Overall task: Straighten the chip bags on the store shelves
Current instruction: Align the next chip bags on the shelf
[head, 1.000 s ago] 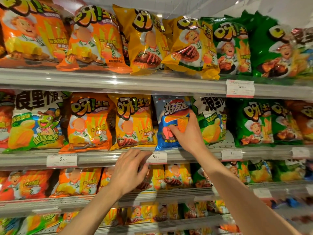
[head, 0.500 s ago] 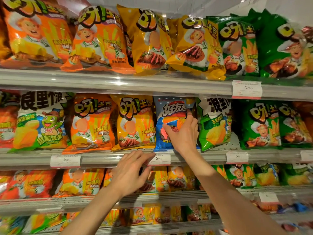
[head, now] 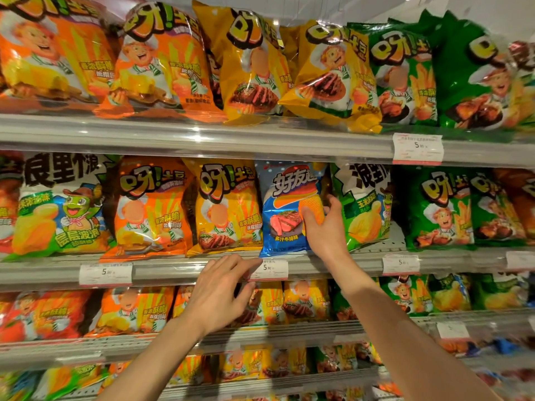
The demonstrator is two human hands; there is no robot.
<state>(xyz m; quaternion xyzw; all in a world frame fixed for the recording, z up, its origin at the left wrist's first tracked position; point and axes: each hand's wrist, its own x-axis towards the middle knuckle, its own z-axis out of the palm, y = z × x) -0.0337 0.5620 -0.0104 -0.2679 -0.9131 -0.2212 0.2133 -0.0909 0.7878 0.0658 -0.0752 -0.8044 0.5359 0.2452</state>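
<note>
The right hand (head: 325,230) pinched the glossy blue chip bag (head: 285,209), upright at the middle shelf's (head: 179,266) front edge; the left hand (head: 220,290) hovered below, grip spread

blue chip bag (head: 285,209): stands upright on the middle shelf
neighbours: yellow bag (head: 228,206) at 9 o'clock, green bag (head: 363,204) at 3 o'clock
</note>
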